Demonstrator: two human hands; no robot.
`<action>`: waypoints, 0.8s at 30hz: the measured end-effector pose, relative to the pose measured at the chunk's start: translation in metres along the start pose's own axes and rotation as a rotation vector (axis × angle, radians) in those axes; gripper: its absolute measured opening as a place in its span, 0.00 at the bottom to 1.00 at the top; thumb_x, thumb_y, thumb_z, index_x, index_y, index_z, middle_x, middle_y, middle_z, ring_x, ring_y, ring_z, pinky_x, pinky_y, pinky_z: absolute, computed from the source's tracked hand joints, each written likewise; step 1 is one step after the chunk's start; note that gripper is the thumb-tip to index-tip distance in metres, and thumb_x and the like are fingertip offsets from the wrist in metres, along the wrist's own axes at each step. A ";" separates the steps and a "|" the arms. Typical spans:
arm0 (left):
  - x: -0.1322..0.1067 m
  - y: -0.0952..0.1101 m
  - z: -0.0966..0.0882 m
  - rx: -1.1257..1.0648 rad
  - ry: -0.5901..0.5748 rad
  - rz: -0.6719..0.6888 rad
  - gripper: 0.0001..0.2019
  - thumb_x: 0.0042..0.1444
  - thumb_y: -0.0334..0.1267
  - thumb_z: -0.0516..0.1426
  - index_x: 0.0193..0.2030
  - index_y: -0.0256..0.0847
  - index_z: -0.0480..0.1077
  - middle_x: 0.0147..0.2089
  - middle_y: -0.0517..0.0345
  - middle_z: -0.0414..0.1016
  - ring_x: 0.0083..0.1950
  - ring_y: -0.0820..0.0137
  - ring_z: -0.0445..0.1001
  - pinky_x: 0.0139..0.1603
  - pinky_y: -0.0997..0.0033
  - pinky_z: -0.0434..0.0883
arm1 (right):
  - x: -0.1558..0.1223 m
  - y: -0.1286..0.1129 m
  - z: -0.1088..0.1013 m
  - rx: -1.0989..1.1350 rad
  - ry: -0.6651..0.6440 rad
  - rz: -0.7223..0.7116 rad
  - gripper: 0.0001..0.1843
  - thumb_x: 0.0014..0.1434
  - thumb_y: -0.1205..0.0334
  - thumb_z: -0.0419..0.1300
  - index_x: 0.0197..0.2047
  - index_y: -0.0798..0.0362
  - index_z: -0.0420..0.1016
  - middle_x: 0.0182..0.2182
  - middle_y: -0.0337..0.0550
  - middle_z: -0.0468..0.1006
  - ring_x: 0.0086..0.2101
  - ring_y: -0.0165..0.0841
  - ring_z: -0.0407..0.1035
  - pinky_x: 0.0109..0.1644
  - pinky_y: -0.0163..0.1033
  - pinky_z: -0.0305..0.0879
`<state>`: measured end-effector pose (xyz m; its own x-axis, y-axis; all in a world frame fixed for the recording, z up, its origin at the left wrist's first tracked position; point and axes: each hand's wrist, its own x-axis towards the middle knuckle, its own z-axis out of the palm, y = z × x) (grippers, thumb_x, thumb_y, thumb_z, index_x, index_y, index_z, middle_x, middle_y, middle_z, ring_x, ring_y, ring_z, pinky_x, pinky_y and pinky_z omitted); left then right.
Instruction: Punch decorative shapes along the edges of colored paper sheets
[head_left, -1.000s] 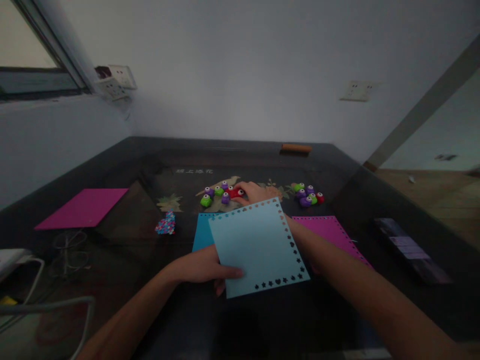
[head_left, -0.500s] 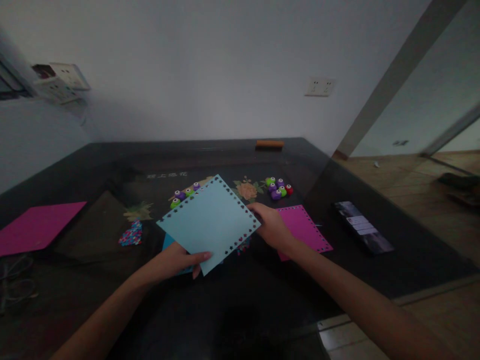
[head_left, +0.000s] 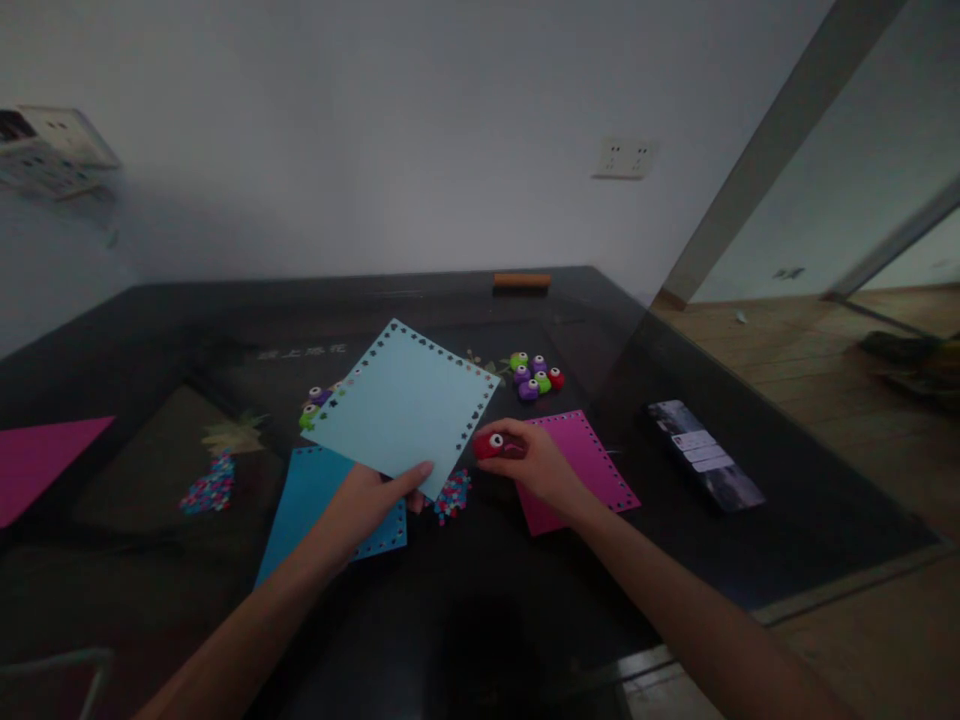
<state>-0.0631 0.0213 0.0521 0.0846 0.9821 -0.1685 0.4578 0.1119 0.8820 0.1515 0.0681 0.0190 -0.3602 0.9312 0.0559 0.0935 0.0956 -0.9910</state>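
Observation:
My left hand pinches the near corner of a light blue sheet of paper, thumb on top. The sheet is held tilted above the table, with small punched shapes along several edges. My right hand is closed around a red craft punch with a white eye, just right of the sheet and apart from it. Below the sheet lie a darker blue sheet with punched edges and a pile of tiny paper cutouts. A pink sheet with punched edges lies under my right wrist.
Several green, purple and red punches stand behind the pink sheet; others are partly hidden by the held sheet. More cutouts lie left. A phone is at right, a brown cylinder at the back, another pink sheet far left.
My right hand has come away from the sheet's right corner, and the red punch now shows in it. The light blue sheet has turned and shifted, uncovering more of the blue sheet and the cutouts.

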 end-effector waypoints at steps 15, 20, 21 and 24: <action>-0.010 -0.014 0.007 0.080 -0.007 -0.034 0.20 0.53 0.50 0.54 0.15 0.44 0.62 0.20 0.58 0.71 0.26 0.66 0.69 0.40 0.65 0.66 | -0.015 -0.007 0.020 0.424 -0.029 0.287 0.22 0.37 0.68 0.72 0.39 0.50 0.75 0.34 0.39 0.81 0.36 0.36 0.76 0.51 0.51 0.69; -0.012 -0.014 0.007 0.047 -0.003 -0.058 0.19 0.53 0.49 0.53 0.15 0.44 0.62 0.19 0.58 0.70 0.26 0.66 0.68 0.40 0.65 0.67 | -0.015 -0.006 0.020 0.464 -0.029 0.287 0.23 0.40 0.68 0.71 0.43 0.50 0.76 0.39 0.41 0.81 0.40 0.37 0.75 0.54 0.52 0.66; -0.012 -0.014 0.007 0.040 -0.005 -0.059 0.19 0.53 0.49 0.54 0.15 0.44 0.62 0.19 0.58 0.70 0.26 0.66 0.69 0.41 0.65 0.67 | -0.015 -0.006 0.020 0.485 -0.039 0.283 0.23 0.41 0.68 0.70 0.44 0.50 0.76 0.40 0.42 0.81 0.40 0.36 0.75 0.54 0.51 0.66; -0.013 -0.013 0.008 0.013 -0.006 -0.057 0.19 0.53 0.50 0.54 0.15 0.44 0.63 0.19 0.59 0.71 0.26 0.66 0.69 0.41 0.66 0.67 | -0.015 -0.007 0.020 0.516 -0.075 0.276 0.22 0.45 0.64 0.69 0.46 0.49 0.76 0.42 0.42 0.80 0.42 0.36 0.74 0.55 0.50 0.65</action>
<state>-0.0633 0.0059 0.0394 0.0633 0.9733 -0.2207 0.4737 0.1654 0.8650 0.1379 0.0464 0.0222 -0.4528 0.8682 -0.2030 -0.2635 -0.3479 -0.8997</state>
